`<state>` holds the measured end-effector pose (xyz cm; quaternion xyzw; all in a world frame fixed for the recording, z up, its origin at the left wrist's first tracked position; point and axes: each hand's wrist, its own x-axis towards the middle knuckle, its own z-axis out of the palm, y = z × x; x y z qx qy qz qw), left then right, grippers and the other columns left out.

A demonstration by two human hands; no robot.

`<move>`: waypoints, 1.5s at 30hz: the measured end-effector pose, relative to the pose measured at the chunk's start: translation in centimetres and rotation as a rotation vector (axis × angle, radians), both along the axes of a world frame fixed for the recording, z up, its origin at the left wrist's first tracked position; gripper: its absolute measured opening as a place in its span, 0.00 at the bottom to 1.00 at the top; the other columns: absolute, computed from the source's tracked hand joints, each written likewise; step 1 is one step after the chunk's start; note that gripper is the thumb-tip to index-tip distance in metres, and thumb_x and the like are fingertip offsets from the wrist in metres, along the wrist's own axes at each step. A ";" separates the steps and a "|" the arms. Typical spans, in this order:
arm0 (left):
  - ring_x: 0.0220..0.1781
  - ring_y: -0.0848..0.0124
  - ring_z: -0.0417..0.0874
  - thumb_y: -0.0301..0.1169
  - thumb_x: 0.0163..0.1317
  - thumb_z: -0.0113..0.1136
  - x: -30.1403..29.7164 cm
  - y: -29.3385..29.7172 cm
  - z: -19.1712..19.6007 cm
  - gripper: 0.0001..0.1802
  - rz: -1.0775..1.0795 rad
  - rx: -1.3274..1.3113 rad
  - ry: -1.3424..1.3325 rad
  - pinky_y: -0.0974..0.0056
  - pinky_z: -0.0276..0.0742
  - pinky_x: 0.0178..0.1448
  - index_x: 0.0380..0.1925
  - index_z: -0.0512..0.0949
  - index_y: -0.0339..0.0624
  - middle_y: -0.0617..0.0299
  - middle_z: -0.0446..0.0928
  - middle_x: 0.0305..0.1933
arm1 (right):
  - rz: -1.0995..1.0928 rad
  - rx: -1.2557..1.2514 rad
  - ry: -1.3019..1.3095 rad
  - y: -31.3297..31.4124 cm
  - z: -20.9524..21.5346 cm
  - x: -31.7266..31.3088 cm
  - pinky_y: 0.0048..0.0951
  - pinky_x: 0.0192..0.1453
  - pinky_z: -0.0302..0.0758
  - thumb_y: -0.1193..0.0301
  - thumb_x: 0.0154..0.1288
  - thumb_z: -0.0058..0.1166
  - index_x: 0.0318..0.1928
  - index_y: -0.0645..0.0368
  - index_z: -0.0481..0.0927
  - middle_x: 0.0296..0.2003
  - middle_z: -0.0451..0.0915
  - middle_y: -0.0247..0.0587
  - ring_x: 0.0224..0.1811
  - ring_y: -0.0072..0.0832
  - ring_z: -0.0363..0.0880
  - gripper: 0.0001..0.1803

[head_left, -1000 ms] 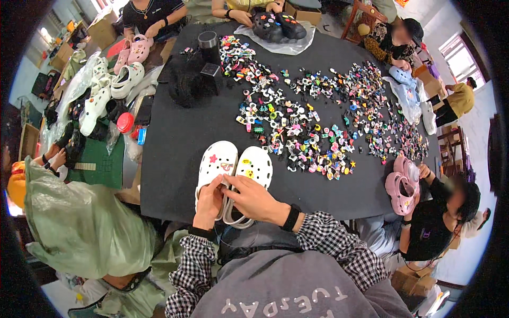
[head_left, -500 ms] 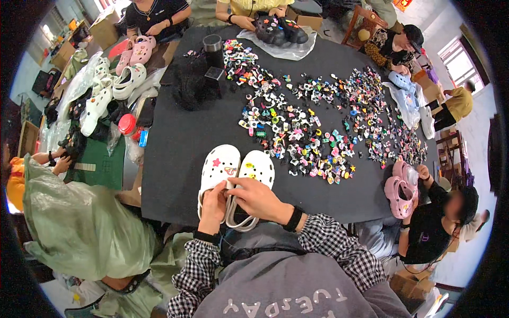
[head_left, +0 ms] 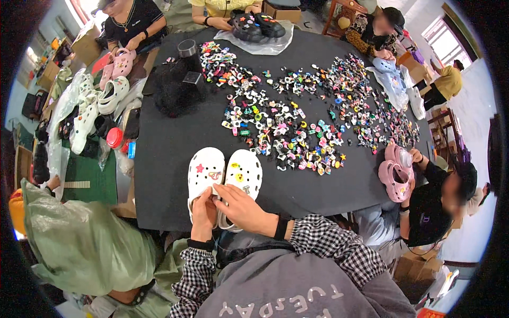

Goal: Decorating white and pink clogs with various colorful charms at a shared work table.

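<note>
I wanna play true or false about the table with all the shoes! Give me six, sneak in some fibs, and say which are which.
1. The white shoes sit side by side. True.
2. Both of the wearer's hands are on black shoes. False: the left hand and right hand are at the white shoes.
3. Lots of little charms lie on the black table. True.
4. The round lid on the left is green. False: the lid is red.
5. A co-worker on the right holds pink shoes. True.
6. The wearer's wristbands are yellow. False: the wristbands are black.
</note>
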<state>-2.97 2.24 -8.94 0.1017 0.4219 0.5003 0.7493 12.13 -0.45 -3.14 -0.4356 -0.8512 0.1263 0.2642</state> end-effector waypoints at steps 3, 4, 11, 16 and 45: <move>0.36 0.76 0.77 0.25 0.61 0.54 -0.1 -0.4 0.0 0.08 -0.002 -0.028 -0.002 0.70 0.73 0.40 0.41 0.76 0.40 0.65 0.78 0.37 | -0.016 -0.002 -0.021 -0.2 -0.1 -0.2 0.42 0.64 0.62 0.74 0.51 0.50 0.45 0.67 0.72 0.56 0.66 0.59 0.57 0.48 0.67 0.19; 0.36 0.76 0.77 0.25 0.61 0.54 -0.1 -0.5 0.2 0.08 -0.002 -0.028 -0.001 0.70 0.73 0.40 0.41 0.76 0.40 0.65 0.78 0.37 | -0.017 -0.001 -0.020 -0.3 0.0 -0.2 0.42 0.64 0.62 0.74 0.51 0.50 0.45 0.67 0.72 0.56 0.66 0.59 0.57 0.48 0.67 0.19; 0.36 0.75 0.78 0.25 0.61 0.54 -0.4 0.0 -0.2 0.06 -0.014 -0.030 0.011 0.70 0.74 0.40 0.38 0.77 0.38 0.63 0.78 0.37 | 0.017 -0.032 -0.042 -0.3 0.4 0.0 0.43 0.66 0.60 0.74 0.50 0.50 0.45 0.67 0.72 0.58 0.64 0.60 0.60 0.48 0.64 0.19; 0.37 0.74 0.78 0.26 0.61 0.55 0.1 0.2 -0.1 0.06 -0.020 -0.013 0.017 0.70 0.72 0.41 0.35 0.78 0.37 0.62 0.79 0.37 | 0.008 -0.027 0.022 0.5 1.0 0.5 0.41 0.61 0.65 0.74 0.52 0.52 0.46 0.63 0.73 0.53 0.69 0.56 0.56 0.46 0.68 0.18; 0.39 0.74 0.74 0.28 0.65 0.50 -0.2 -1.9 -0.8 0.08 0.036 0.114 0.040 0.67 0.68 0.45 0.41 0.75 0.38 0.63 0.76 0.40 | -0.358 0.020 -0.039 6.5 -3.4 -2.5 0.36 0.30 0.74 0.64 0.61 0.49 0.22 0.58 0.76 0.20 0.77 0.40 0.25 0.35 0.77 0.14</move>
